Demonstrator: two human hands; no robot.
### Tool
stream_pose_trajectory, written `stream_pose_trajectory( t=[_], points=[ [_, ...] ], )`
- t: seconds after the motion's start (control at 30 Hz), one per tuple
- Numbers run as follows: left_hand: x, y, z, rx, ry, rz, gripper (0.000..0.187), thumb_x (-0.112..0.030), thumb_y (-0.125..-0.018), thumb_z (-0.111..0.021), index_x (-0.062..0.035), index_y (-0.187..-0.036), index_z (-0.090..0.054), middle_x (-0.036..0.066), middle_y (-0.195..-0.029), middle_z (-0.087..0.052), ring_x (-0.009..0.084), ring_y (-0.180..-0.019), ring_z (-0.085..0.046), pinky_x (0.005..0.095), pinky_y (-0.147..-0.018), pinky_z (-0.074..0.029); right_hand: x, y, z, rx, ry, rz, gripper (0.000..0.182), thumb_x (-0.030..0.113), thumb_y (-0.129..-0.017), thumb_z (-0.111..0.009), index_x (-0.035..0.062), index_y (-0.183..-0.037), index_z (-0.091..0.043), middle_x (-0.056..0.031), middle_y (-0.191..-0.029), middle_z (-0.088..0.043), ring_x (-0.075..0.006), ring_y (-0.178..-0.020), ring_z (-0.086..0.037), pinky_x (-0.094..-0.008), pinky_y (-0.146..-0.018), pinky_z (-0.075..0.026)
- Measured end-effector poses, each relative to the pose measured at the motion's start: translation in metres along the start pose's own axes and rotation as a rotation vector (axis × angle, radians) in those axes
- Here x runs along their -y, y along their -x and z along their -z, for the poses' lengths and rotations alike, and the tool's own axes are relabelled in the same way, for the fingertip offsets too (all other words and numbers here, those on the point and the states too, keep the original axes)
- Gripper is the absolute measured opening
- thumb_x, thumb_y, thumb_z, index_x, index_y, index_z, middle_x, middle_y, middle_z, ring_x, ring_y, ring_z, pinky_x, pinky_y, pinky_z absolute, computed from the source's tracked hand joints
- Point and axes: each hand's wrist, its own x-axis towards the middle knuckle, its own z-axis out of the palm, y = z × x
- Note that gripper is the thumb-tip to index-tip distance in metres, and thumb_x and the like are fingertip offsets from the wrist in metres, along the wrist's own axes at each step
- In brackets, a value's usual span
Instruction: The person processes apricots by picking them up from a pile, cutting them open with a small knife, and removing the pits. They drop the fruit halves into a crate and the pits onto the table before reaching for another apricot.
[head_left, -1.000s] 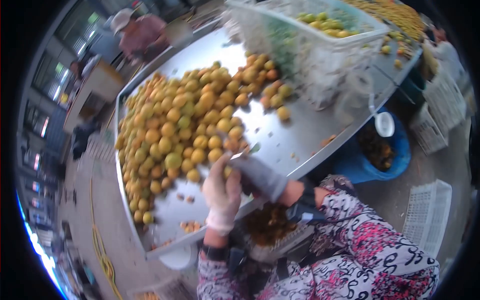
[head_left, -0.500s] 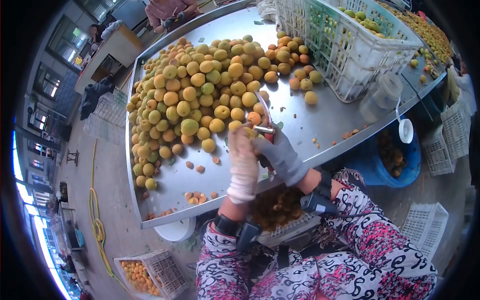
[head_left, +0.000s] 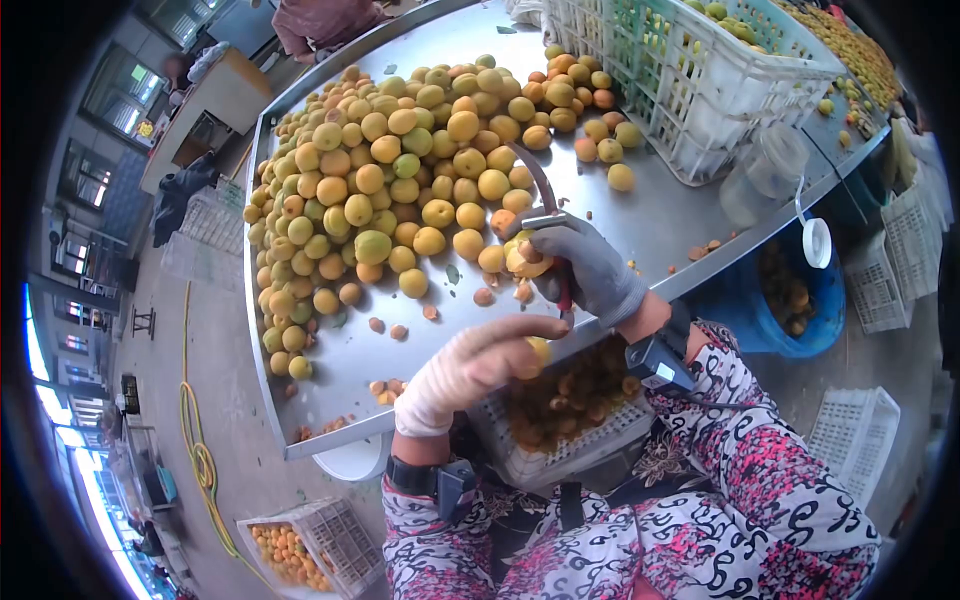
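My right hand (head_left: 590,272), in a grey glove, is closed around a curved cutting tool (head_left: 536,185) with red handles. A cut yellow fruit (head_left: 524,256) sits at its fingertips, over the table's near edge. My left hand (head_left: 470,372), in a pale glove, is lower and to the left, above the crate of fruit pieces (head_left: 565,400). Its fingers stretch toward the right, and a yellow piece (head_left: 538,352) shows just beyond them, blurred. A large pile of yellow-orange fruit (head_left: 385,185) lies on the metal table (head_left: 370,350) ahead.
A white-green crate (head_left: 690,100) of fruit stands at the table's back right, beside a clear plastic jar (head_left: 765,180). A blue tub (head_left: 815,310) is at the right. Another fruit crate (head_left: 345,535) sits on the floor. A person (head_left: 320,22) is across the table.
My hands, close together before, have moved apart. The left went down and left, its fingers opening; the right moved slightly up and right with the tool. Cut fruit now shows at the right hand.
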Motion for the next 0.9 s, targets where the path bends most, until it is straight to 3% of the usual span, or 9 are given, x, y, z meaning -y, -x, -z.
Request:
stream_pose_trajectory(
  t=[0.1,0.2,0.3,0.43,0.53,0.6,0.7,0.8,0.9],
  points=[
    [0.004,-0.003,-0.007,-0.216,-0.256,0.198,0.04,-0.031,-0.088,-0.06,-0.0029,-0.115,-0.061,0.004,-0.095,-0.063,0.0101,-0.079,-0.055,0.0271,-0.081,-0.045,0.007,0.005,-0.008,-0.022,0.049,-0.037,0.034,0.025,-0.086,-0.051,0.0002,-0.109,-0.06,0.0007,-0.07,-0.054,-0.005,-0.049,-0.046,-0.0181,-0.045,-0.037],
    [0.015,-0.015,0.001,-0.523,0.157,0.094,0.042,-0.033,-0.094,-0.051,-0.0015,-0.121,-0.054,0.01,-0.099,-0.063,0.0159,-0.079,-0.061,0.0268,-0.076,-0.048,0.002,0.005,-0.01,-0.011,0.026,-0.094,0.032,0.022,-0.085,-0.056,0.0007,-0.108,-0.061,0.0021,-0.069,-0.054,-0.0036,-0.049,-0.045,-0.0175,-0.044,-0.035],
    [0.027,-0.032,-0.005,-0.458,0.36,0.029,0.045,-0.039,-0.094,-0.05,-0.0021,-0.119,-0.052,0.009,-0.095,-0.061,0.0161,-0.076,-0.06,0.0268,-0.071,-0.048,-0.007,0.001,-0.011,0.039,0.07,-0.048,0.029,0.02,-0.082,-0.067,0.0058,-0.106,-0.064,0.0,-0.075,-0.06,-0.0052,-0.051,-0.052,-0.0188,-0.046,-0.043],
    [0.044,-0.04,-0.009,-0.551,0.452,0.018,0.036,-0.037,-0.091,-0.056,-0.0061,-0.109,-0.056,0.005,-0.089,-0.059,0.0141,-0.066,-0.052,0.0284,-0.064,-0.044,-0.031,-0.012,-0.007,-0.015,0.382,0.193,0.025,0.019,-0.084,-0.066,0.0088,-0.107,-0.065,0.0009,-0.073,-0.059,-0.0031,-0.058,-0.055,-0.0186,-0.05,-0.044],
    [0.035,-0.043,-0.007,-0.615,0.618,0.08,0.033,-0.034,-0.087,-0.061,-0.0052,-0.102,-0.057,0.004,-0.082,-0.054,0.0135,-0.062,-0.047,0.0301,-0.061,-0.041,-0.015,-0.011,-0.009,-0.023,0.335,0.221,0.024,0.019,-0.085,-0.066,0.0086,-0.106,-0.065,0.0009,-0.07,-0.059,-0.0027,-0.059,-0.055,-0.0179,-0.05,-0.044],
    [0.037,-0.043,-0.005,-0.518,0.778,0.107,0.032,-0.029,-0.083,-0.06,-0.0037,-0.101,-0.057,0.005,-0.081,-0.052,0.0138,-0.061,-0.046,0.0295,-0.058,-0.04,0.01,-0.003,-0.009,-0.072,0.309,0.084,0.024,0.02,-0.085,-0.066,0.0063,-0.105,-0.064,0.0006,-0.065,-0.058,-0.0033,-0.053,-0.053,-0.0178,-0.047,-0.043],
    [0.037,-0.047,-0.013,-0.47,0.929,0.184,0.033,-0.027,-0.08,-0.06,-0.0025,-0.102,-0.057,0.008,-0.085,-0.054,0.0145,-0.058,-0.044,0.0291,-0.056,-0.038,0.025,-0.003,-0.003,-0.145,-0.089,0.134,0.022,0.021,-0.094,-0.05,0.0012,-0.1,-0.058,0.001,-0.055,-0.047,-0.0067,-0.039,-0.039,-0.0215,-0.038,-0.032],
    [0.047,-0.051,-0.019,-0.368,1.005,0.225,0.034,-0.026,-0.079,-0.059,-0.0009,-0.103,-0.057,0.01,-0.088,-0.056,0.0157,-0.055,-0.043,0.029,-0.055,-0.037,0.029,0.0,0.001,-0.062,-0.4,0.241,0.022,0.023,-0.09,-0.057,0.0018,-0.098,-0.06,0.0014,-0.054,-0.044,-0.0074,-0.038,-0.036,-0.0231,-0.037,-0.03],
    [0.048,-0.056,-0.029,-0.407,0.971,0.231,0.039,-0.035,-0.084,-0.06,-0.0037,-0.106,-0.057,0.013,-0.09,-0.057,0.0167,-0.055,-0.045,0.0274,-0.051,-0.036,0.03,0.001,-0.002,-0.174,-0.437,0.276,0.022,0.025,-0.091,-0.056,0.0032,-0.089,-0.059,0.0022,-0.052,-0.038,-0.0079,-0.037,-0.03,-0.0237,-0.036,-0.026]
  ],
)
